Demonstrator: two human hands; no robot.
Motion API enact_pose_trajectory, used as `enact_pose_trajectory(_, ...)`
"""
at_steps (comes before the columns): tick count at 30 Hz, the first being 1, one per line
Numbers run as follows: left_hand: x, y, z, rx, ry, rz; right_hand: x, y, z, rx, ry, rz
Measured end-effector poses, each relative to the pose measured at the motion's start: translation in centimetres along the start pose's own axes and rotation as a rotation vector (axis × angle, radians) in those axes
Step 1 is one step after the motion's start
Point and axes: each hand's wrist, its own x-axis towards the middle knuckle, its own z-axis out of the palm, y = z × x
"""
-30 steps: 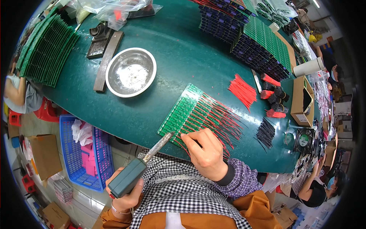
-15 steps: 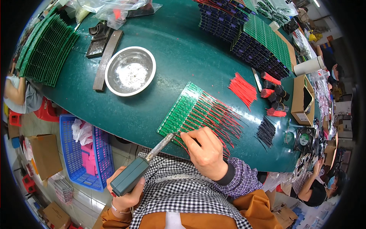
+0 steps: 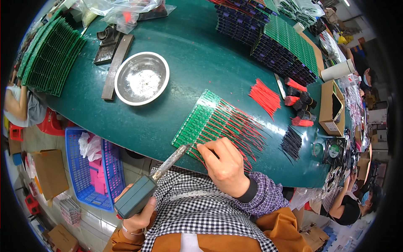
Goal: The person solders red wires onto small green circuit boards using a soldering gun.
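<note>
Green circuit boards (image 3: 197,122) lie in a row at the centre of the frame, on the near part of the teal table (image 3: 193,54), with red and black leads (image 3: 235,126) fanned out to their right so each joint stays reachable from the near edge. We see the left hand (image 3: 136,212) at lower left clenched around the grey handle of a soldering iron (image 3: 155,178); it is held low and slanted, so the metal tip reaches up to the lower edge of the boards. The right hand (image 3: 224,166), just below centre, rests on the leads with fingers pinched, apparently grasping a thin wire or solder at the tip, though we cannot tell which. Both hands meet at 1 spot, which suits steadying a joint while heat is applied.

A steel bowl (image 3: 142,78) with pale residue sits at upper left, within reach of the iron. Loose red wires (image 3: 265,95) and bundled leads (image 3: 300,105) lie right of centre, a black bunch (image 3: 290,143) below them, likely as supply. Stacked boards (image 3: 289,46) fill the upper right and more stand on edge at far left (image 3: 46,59). A blue basket (image 3: 94,168) stands on the floor at lower left.
</note>
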Motion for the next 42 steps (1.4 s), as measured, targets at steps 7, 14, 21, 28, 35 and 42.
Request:
enact_pose_trajectory(7, 0.2, 0.7, 0.0, -0.157, 0.049, -0.203, -0.9, 0.4, -2.2, -0.019, -0.029, 0.066)
enact_pose_trajectory(14, -0.8, 0.4, -0.4, -0.233, 0.103, -0.237, -2.5, 1.3, -7.3, -0.211, 0.138, 0.36)
enact_pose_trajectory(21, -2.3, -0.4, -0.7, -0.02, 0.036, -0.116, 0.8, -1.2, -4.1, 0.137, 0.087, 0.183)
enact_pose_trajectory(28, -2.7, -1.4, -0.8, 0.208, -0.021, 0.102, 0.6, -1.0, 0.2, 0.159, 0.061, 0.163)
enact_pose_trajectory(35, -1.1, -0.1, 0.0, -0.125, 0.058, -0.157, 0.1, -0.9, 1.2, 0.098, 0.053, 0.15)
enact_pose_trajectory(42, -0.8, 0.2, 0.3, -0.142, 0.03, -0.198, 0.0, -0.9, 1.3, 0.088, 0.051, 0.14)
